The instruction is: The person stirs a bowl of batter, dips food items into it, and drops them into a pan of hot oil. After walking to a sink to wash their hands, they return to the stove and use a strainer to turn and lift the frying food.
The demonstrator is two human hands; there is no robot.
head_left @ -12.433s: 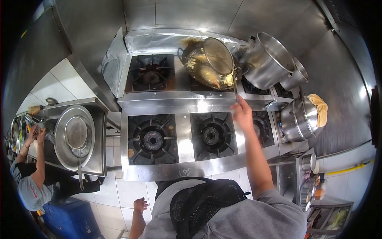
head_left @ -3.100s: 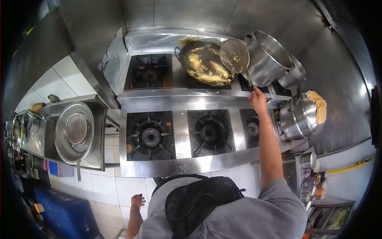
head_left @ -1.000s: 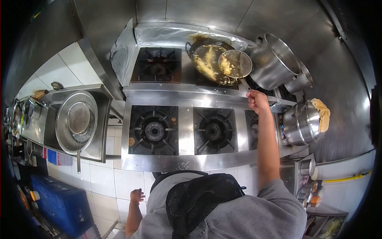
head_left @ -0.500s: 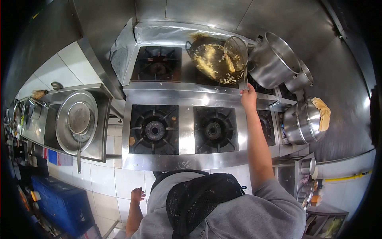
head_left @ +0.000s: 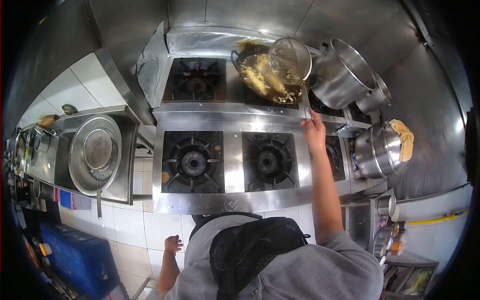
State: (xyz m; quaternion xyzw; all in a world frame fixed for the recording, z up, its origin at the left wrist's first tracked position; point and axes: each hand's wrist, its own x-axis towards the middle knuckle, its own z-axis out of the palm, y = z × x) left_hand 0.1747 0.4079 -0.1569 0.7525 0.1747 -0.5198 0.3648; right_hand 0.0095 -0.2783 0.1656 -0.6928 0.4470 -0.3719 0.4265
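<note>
My right hand is closed around the handle of a round mesh strainer. The strainer's bowl overlaps the right part of a dark wok on the back burners. Yellow-golden fried pieces and small pale bits lie in the oil inside the wok. Part of the food shows blurred near the strainer's lower rim. Down by my side, over the tiled floor, my left hand hangs with loosely bent fingers and nothing in it.
Large steel pots stand right of the wok, close to the strainer. A lidded pot with a tan cloth sits nearer. Front burners lie before me. At left, a steel basin holds another strainer; a blue crate is below.
The strainer's bowl has shifted left and slightly up over the wok, its mesh now turned more toward the camera. My right hand has come slightly nearer; my left hand stays put.
</note>
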